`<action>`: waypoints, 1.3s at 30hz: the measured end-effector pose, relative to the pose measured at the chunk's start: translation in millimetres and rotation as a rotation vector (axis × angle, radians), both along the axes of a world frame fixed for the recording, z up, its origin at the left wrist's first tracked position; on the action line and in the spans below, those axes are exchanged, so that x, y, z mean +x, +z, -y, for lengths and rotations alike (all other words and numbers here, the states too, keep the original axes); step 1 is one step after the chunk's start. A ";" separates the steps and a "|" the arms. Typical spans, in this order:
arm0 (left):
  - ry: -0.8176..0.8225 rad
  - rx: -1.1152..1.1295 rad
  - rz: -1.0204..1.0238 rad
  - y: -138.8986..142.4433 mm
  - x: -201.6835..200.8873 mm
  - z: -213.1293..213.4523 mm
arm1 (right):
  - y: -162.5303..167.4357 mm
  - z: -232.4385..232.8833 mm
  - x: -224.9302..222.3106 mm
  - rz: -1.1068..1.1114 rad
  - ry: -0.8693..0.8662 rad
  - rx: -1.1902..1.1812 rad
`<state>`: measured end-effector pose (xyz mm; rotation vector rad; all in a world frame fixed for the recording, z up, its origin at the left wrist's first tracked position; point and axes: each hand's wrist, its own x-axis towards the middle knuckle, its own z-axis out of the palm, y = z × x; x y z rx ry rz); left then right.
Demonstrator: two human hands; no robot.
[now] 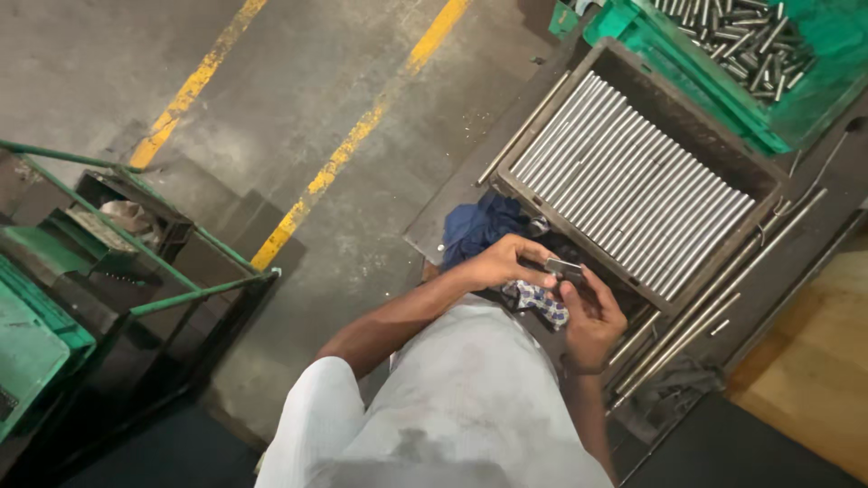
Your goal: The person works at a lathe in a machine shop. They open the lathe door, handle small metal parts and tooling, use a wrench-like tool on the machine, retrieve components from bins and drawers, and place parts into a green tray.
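Fingers (529, 255) of the left hand (503, 262) and the right hand (592, 316) pinch a small flat metal piece (564, 267) between them, both hands curled closed on it, above the near edge of the workbench (452, 208); just below lies a patterned cloth (539, 300), soft and crumpled; a dark blue rag (479, 226) bunches beside the left hand; beyond, a rectangular dark tray (768, 176) holds smooth steel rods (633, 181) in close parallel rows; a green plastic crate (723, 99) of short pins (737, 41) sits at the far corner.
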<state>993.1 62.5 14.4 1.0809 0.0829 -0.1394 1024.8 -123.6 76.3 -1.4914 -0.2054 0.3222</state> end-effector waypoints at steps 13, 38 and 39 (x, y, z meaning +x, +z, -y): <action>0.035 0.146 0.015 -4.9 4.0 -4.4 | -20.5 7.4 1.8 -0.045 -0.007 0.017; 0.101 0.112 -0.267 23.8 31.0 -32.1 | 30.5 -54.6 76.3 0.767 0.318 -0.444; 0.117 0.125 -0.235 26.1 35.6 -35.1 | 18.4 -60.0 92.6 0.770 0.304 -0.422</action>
